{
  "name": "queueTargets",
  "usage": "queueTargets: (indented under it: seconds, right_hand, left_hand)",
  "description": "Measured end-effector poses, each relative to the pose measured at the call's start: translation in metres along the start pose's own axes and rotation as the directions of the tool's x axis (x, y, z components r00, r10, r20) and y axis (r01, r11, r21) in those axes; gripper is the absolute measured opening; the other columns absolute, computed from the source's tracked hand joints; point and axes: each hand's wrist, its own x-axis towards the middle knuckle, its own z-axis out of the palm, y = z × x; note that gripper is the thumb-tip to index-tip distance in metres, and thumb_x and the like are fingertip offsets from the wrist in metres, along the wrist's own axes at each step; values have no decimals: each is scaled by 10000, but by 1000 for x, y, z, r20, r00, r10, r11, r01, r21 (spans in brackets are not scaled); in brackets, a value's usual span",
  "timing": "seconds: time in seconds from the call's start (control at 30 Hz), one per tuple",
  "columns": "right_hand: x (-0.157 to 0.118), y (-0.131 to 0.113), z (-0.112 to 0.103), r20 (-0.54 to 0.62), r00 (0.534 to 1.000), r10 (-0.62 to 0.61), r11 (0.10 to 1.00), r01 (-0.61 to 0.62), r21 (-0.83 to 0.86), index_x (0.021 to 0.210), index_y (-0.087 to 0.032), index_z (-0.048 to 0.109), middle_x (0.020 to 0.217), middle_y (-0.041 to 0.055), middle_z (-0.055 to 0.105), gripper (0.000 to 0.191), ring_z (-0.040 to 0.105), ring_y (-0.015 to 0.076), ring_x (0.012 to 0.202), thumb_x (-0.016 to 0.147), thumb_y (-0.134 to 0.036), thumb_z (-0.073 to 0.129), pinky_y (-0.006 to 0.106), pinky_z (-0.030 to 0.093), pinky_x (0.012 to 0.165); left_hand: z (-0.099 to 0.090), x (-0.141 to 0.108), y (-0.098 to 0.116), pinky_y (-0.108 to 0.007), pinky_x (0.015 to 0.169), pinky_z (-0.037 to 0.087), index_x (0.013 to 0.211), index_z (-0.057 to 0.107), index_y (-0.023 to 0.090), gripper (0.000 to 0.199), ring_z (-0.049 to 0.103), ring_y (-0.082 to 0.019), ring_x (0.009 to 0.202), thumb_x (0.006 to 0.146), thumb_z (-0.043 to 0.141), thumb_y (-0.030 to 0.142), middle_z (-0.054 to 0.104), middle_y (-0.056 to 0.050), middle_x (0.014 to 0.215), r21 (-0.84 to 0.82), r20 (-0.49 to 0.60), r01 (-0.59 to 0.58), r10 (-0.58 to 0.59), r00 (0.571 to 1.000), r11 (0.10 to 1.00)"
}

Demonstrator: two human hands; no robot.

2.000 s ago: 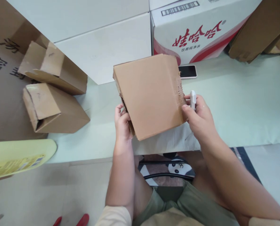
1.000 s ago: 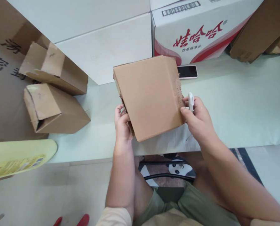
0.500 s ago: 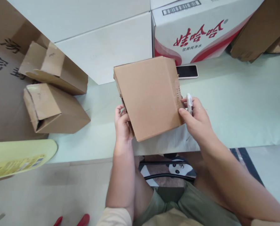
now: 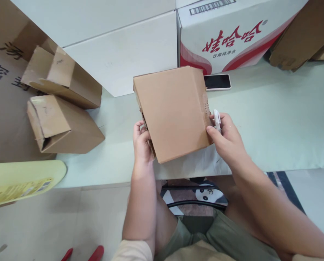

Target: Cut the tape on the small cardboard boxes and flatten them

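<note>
A brown cardboard box (image 4: pixel 175 112) is tilted above the table between my two hands, its plain face towards me. The edges along its left and right sides look torn and rough. My left hand (image 4: pixel 142 143) is closed on the lower left edge, its fingers partly hidden behind the cardboard. On the opposite side, my right hand (image 4: pixel 227 136) grips the lower right edge with the thumb in front. A small white utility knife (image 4: pixel 217 119) sticks up between the thumb and fingers of that hand; I see no blade.
Two open cardboard boxes (image 4: pixel 74 125) stand at the left of the pale green table (image 4: pixel 273 119). A phone (image 4: pixel 218 82) lies behind the held box. White cartons (image 4: pixel 140 50), one with red print (image 4: pixel 232 40), line the back. A yellow-green object (image 4: pixel 25 177) juts in at left.
The white utility knife leans slightly more to the left in my right hand. Both hands keep their hold on the box, which has barely moved.
</note>
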Motion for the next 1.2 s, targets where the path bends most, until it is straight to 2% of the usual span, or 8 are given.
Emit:
queueTargets:
  seconds: [0.47, 1.2]
  right_hand:
    - [0, 8, 3, 26, 999, -38, 999, 38, -16, 1116, -281, 591, 1025, 41, 706, 294, 621, 249, 862, 872, -445, 611, 416, 513, 790]
    - [-2, 8, 5, 43, 999, 20, 1000, -20, -11, 1165, -276, 596, 1110, 71, 713, 358, 651, 291, 969, 873, -484, 596, 504, 530, 912]
  left_hand:
    - [-2, 0, -1, -274, 647, 441, 967, 549, 251, 464, 615, -158, 686, 560, 761, 178, 638, 28, 832, 0, -8, 12, -12, 1000, 1000]
    - [0, 0, -1, -258, 631, 436, 949, 555, 242, 468, 607, -148, 667, 530, 754, 173, 645, 39, 784, -18, -29, 24, -25, 999, 1000]
